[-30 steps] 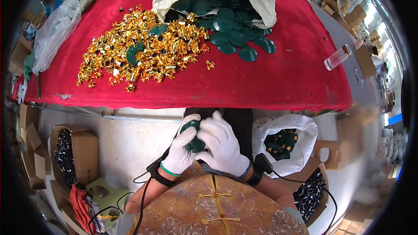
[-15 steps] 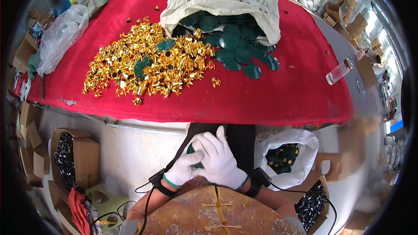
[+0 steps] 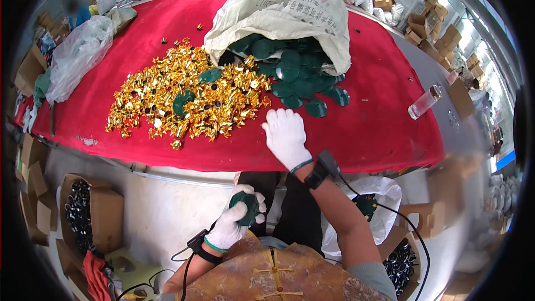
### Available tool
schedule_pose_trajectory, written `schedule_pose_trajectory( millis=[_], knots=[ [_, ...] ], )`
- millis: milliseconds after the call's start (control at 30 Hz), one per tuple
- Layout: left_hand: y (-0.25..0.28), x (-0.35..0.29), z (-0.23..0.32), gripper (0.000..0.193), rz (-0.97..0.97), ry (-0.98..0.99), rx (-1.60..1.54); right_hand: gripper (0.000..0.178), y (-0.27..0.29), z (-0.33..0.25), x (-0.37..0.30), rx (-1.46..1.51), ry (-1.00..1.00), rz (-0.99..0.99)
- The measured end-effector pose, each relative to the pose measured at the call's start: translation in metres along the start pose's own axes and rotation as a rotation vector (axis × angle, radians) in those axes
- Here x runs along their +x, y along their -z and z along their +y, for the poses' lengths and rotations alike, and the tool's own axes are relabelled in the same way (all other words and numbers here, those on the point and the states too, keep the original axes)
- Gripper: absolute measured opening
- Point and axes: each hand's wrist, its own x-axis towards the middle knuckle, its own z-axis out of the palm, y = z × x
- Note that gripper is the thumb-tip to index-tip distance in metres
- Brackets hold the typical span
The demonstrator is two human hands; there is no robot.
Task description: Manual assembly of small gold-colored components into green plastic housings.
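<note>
My left hand (image 3: pixel 229 224), in a white knit glove, is closed around a round dark green disc (image 3: pixel 243 207) above my lap. Over the front of the red-covered table, my gloved right hand (image 3: pixel 285 136) has its fingers curled down; the fingertips and anything in them are hidden. Just left of that hand spreads a heap of shiny gold clip-like pieces (image 3: pixel 184 92), with a couple of green discs lying in it. Beyond the hand, more green discs (image 3: pixel 301 75) spill from the mouth of a white woven sack (image 3: pixel 278 3).
Red cloth (image 3: pixel 379 128) covers the table. A clear glass jar (image 3: pixel 424 102) lies toward its right edge, a clear plastic bag (image 3: pixel 78 58) at its left. Below stand a white sack (image 3: pixel 388 195) with green and gold parts and cardboard boxes (image 3: pixel 106 220) of black parts.
My right hand has left my left hand and moved forward onto the table, beside the gold heap. My left hand stays over my lap, and its green disc now shows more fully.
</note>
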Motion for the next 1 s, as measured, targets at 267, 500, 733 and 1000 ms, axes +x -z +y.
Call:
schedule_pose_trajectory(
  millis=[267, 500, 733, 1000],
  knots=[
    [-0.004, 0.011, 0.026, 0.045, 0.039, -0.15, 0.067, 0.024, 0.058, -0.032, -0.079, 0.966, 0.129, -0.144],
    [-0.011, 0.02, 0.013, 0.031, 0.158, -0.143, 0.231, 0.03, 0.05, -0.052, -0.147, 1.022, -0.046, -0.231],
    [-0.019, 0.019, 0.003, 0.022, 0.272, -0.134, 0.412, 0.029, 0.033, -0.055, -0.171, 1.165, -0.189, -0.134],
    [-0.024, 0.019, -0.002, 0.021, 0.335, -0.091, 0.431, 0.028, 0.024, -0.062, -0.185, 1.512, -0.514, -0.235]
  ],
)
